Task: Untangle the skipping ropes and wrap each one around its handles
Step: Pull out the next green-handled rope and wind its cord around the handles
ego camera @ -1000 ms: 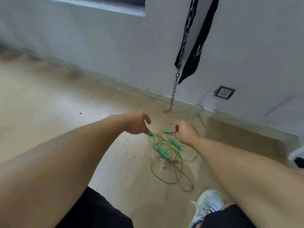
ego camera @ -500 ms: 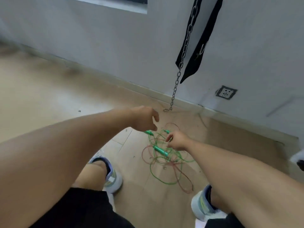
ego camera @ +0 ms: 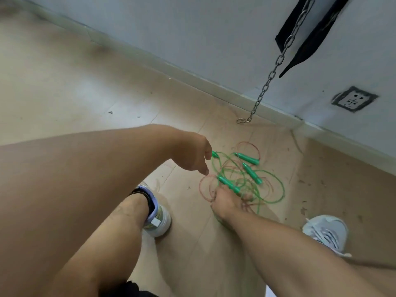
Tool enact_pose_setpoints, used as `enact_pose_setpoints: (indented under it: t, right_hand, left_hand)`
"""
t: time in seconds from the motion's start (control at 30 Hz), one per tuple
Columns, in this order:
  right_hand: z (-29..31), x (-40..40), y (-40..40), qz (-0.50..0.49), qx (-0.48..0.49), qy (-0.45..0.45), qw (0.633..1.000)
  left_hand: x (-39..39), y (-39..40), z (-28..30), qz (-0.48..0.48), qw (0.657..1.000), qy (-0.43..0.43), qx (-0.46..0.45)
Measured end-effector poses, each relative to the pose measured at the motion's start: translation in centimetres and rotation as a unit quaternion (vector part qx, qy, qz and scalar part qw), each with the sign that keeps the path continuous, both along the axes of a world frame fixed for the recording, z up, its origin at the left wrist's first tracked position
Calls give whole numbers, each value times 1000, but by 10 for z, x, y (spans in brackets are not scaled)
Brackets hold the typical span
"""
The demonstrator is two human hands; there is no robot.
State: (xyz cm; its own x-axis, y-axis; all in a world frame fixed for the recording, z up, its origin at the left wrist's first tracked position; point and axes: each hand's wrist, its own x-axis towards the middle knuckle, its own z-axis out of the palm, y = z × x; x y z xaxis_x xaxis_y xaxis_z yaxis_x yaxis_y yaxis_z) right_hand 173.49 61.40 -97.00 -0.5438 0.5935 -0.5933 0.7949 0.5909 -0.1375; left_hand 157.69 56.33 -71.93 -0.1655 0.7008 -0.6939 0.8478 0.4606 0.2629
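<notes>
Two tangled skipping ropes lie on the wooden floor, one green rope (ego camera: 278, 189) and one thin red rope (ego camera: 203, 189). Three green handles lie in the pile: a far handle (ego camera: 246, 158), a middle handle (ego camera: 252, 173) and a near handle (ego camera: 228, 184). My left hand (ego camera: 192, 155) hovers at the left edge of the tangle. The tip of another green handle (ego camera: 215, 155) sticks out beside its thumb, the rest hidden behind the hand. My right hand (ego camera: 227, 202) is down on the near side of the pile, its fingers curled into the rope strands just below the near handle.
A metal chain (ego camera: 267, 82) with a hook (ego camera: 242, 120) hangs from above to just over the floor behind the pile, beside a black strap (ego camera: 304, 39). A wall socket (ego camera: 353, 99) sits at the right. My shoes (ego camera: 157, 219) (ego camera: 325, 232) stand either side.
My right hand has dropped from the far handles to the near side of the tangle and taken hold of rope strands. My left hand stays at the left handle. The view has come closer.
</notes>
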Motion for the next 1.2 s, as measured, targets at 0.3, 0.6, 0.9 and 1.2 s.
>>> enact_pose_setpoints:
  t: [0.3, 0.6, 0.9, 1.2]
  right_hand:
    - [37, 17, 14, 7, 9, 105, 994]
    - [229, -13, 107, -5, -54, 360, 931]
    - [413, -7, 91, 25, -245, 553, 796]
    - [411, 12, 104, -2, -171, 602, 780]
  left_hand:
    - [0, -9, 18, 5, 999, 24, 26]
    - [7, -5, 33, 112, 981, -5, 157]
    - [52, 28, 91, 318, 800, -213, 462]
    - [70, 27, 105, 224, 811, -254, 477]
